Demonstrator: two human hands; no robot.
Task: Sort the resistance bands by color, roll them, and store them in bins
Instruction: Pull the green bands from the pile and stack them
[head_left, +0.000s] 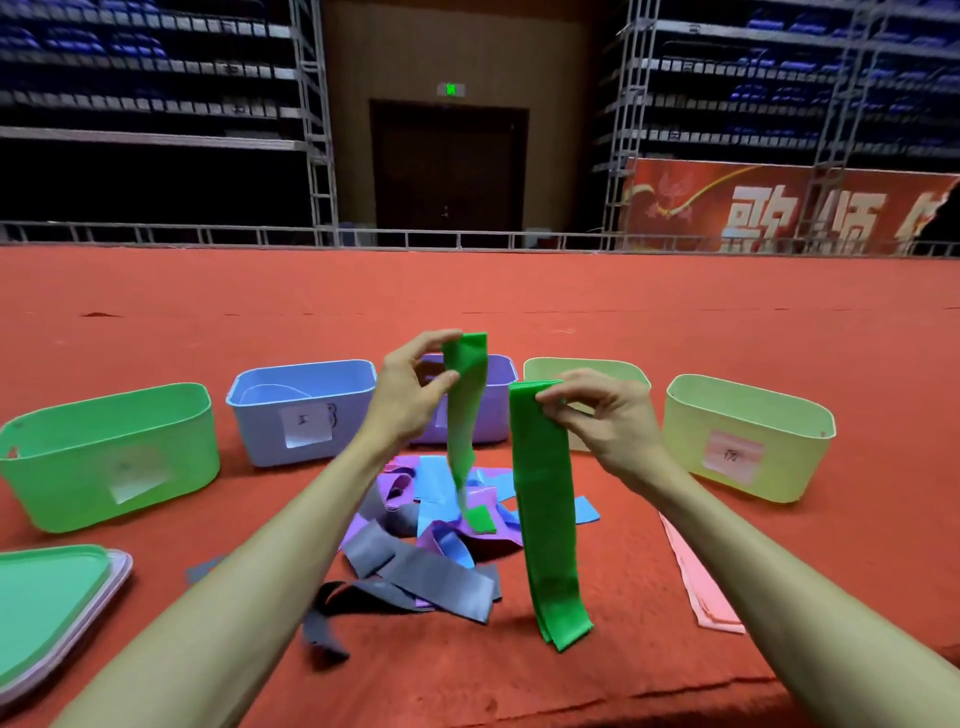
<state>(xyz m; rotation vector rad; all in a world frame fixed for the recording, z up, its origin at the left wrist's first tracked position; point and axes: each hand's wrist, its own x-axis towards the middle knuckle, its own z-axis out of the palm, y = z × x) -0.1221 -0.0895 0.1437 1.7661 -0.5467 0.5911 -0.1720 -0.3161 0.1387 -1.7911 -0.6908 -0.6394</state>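
Two green lots are lifted at once; which step does the figure show, asks the student.

Sorting, the tutor judges, with rolling not yet begun. The left hand (410, 395) pinches the top of a single green band (462, 426), which hangs twisted, its lower end reaching the mixed heap (415, 551). The right hand (602, 421) pinches the top of a flat green stack (545, 519), which hangs straight above the red carpet (519, 291).

And the next move?

Probably laying the single band onto the stack. That calls for untwisting it and matching the top edges, since thin stretchy strips tend to cling and fold. The green bin (62, 467), at the far left, seems the likely destination.

How many of each thing are there?

Five bins stand in an arc beyond the heap: the green one, a blue bin (260, 431), a purple bin (498, 410) partly hidden behind the hands, and two pale yellow-green ones, the nearer pale bin (789, 457) and the farther pale bin (587, 366). One pile of lids (52, 597) lies at lower left; its count cannot be told. One flat set of pink bands (701, 587) lies at the right. The heap holds purple, blue and grey bands, too tangled to count. The layers in the green stack are likewise uncountable.
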